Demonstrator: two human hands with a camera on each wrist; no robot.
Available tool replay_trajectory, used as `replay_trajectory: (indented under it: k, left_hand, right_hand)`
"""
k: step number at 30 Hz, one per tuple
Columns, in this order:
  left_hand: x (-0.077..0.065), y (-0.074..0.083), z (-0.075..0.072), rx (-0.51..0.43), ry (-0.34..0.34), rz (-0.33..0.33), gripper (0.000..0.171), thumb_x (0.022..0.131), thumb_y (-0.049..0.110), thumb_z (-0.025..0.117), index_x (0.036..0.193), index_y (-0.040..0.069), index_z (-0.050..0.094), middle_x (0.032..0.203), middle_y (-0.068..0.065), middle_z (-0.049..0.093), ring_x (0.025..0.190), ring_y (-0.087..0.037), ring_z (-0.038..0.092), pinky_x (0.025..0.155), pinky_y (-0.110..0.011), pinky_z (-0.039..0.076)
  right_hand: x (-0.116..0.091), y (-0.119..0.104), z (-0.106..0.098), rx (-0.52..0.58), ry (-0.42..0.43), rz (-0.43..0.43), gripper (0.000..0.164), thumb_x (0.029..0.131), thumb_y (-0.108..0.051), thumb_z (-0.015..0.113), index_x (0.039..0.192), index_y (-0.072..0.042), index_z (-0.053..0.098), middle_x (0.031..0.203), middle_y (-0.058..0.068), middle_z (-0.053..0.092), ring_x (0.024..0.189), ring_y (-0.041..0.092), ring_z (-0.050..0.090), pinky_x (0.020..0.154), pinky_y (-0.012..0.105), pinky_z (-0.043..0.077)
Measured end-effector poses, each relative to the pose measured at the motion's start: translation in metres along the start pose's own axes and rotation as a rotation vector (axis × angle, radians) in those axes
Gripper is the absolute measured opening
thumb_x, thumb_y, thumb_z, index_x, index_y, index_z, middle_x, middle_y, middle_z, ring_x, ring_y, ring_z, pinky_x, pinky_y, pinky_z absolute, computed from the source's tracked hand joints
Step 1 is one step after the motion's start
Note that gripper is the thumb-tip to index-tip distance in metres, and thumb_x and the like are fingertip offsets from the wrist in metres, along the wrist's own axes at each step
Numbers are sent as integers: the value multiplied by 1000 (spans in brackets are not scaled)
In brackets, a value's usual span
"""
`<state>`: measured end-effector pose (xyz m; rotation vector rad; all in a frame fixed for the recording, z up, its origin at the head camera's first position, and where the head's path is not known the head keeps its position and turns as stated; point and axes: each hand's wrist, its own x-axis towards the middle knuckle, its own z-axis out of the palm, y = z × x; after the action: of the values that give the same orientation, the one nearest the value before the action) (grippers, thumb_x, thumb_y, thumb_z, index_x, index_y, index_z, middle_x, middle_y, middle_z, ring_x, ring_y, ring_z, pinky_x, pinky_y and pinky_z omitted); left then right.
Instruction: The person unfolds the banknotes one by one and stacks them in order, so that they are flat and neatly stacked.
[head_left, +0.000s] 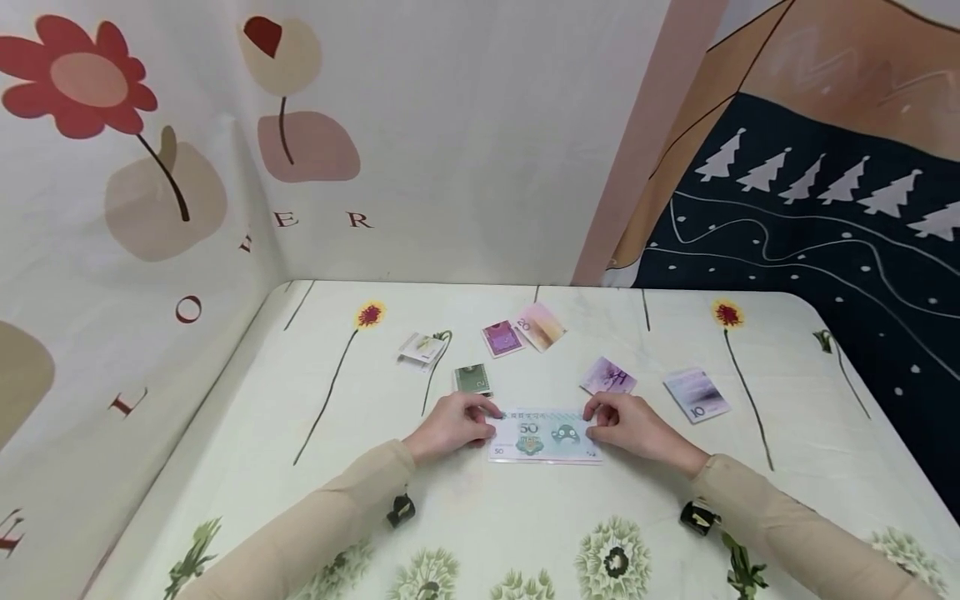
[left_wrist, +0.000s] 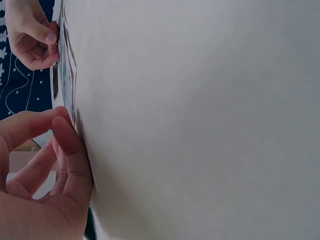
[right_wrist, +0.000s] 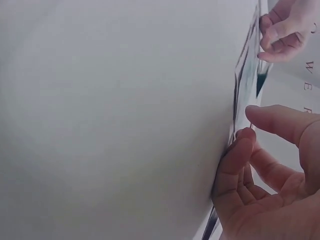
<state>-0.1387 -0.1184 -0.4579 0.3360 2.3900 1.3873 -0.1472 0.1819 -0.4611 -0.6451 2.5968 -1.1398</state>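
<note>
A pale green-and-white play banknote (head_left: 543,446), printed with 50 and a cartoon figure, lies flat in front of me in the head view. My left hand (head_left: 448,427) pinches its left end between thumb and forefinger. At the opposite end, the thumb and fingertips of my right hand (head_left: 637,429) hold the right edge. The left wrist view shows the left thumb and forefinger (left_wrist: 62,117) meeting at the note's end, low over the tabletop. From the right wrist, the same note (right_wrist: 245,85) appears nearly edge-on.
Beyond the hands lie small folded notes: a green one (head_left: 472,379), a whitish one (head_left: 422,351), a purple one (head_left: 502,338), a pinkish 20 (head_left: 540,327), another purple one (head_left: 609,377) and a bluish 10 (head_left: 696,395). A flower-printed cloth (head_left: 247,492) covers the table.
</note>
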Motion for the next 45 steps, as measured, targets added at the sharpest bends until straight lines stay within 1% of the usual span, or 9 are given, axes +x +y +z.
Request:
replay_trajectory:
  k: [6,11,15,25,30,35,40,42,45]
  left_hand:
    - [-1,2,-3,-29,-16,-6,18,82,-3,68,100,-1,70,72,-3,59,57,-11,57,52,-20,47]
    - [2,3,-7,-27,-4,-25,18,85,-3,66,101,1,71,75,-3,63,61,-12,59,56,-24,51]
    - [5,6,-11,-64,7,-43,18,87,-2,64,104,1,70,79,-4,64,65,-14,60,60,-26,52]
    - [15,21,-21,-115,54,-53,19,87,-3,64,106,-2,69,84,-8,65,71,-17,63,69,-31,56]
    - [22,27,-24,-126,72,-55,20,88,-2,65,108,-2,69,86,-13,67,73,-21,65,71,-34,56]
    - [28,35,-25,-106,85,-40,21,87,-1,66,108,-2,68,90,-16,68,77,-26,65,73,-38,56]
    - [37,42,-23,-27,109,26,19,86,2,67,105,-1,70,90,-8,68,78,-21,65,71,-30,55]
    - [40,46,-23,4,123,44,18,87,3,68,104,0,71,92,-6,68,81,-18,64,71,-27,53]
    - [44,51,-22,13,132,51,19,87,3,68,105,0,71,97,-7,69,87,-20,64,75,-28,54]
  right_hand:
    - [0,-6,-7,15,2,8,12,82,-2,70,93,-5,66,74,-2,54,68,13,51,60,25,44]
    - [4,-11,-14,30,-2,-7,12,84,0,66,95,-3,67,78,-1,57,71,15,53,61,25,47]
    - [9,-13,-18,21,-9,-12,10,86,-1,66,96,-2,67,80,-1,58,73,15,53,61,25,46]
    - [23,-14,-31,5,21,-1,10,88,-3,67,97,0,68,84,1,62,77,16,56,69,29,48]
    - [33,-10,-36,1,29,47,10,89,-5,66,98,-1,67,87,4,63,79,19,55,69,30,48]
    - [47,-6,-36,7,39,81,15,91,-6,64,103,1,65,95,9,64,86,24,58,74,35,51]
    - [59,-7,-30,6,64,108,18,91,-8,63,106,2,65,102,13,65,98,29,60,88,43,50]
    - [64,-8,-26,7,67,129,19,91,-9,63,107,1,66,106,13,64,101,30,60,90,44,49]
    - [71,-8,-20,1,76,156,22,92,-11,63,110,0,65,110,14,62,104,29,58,89,43,49]
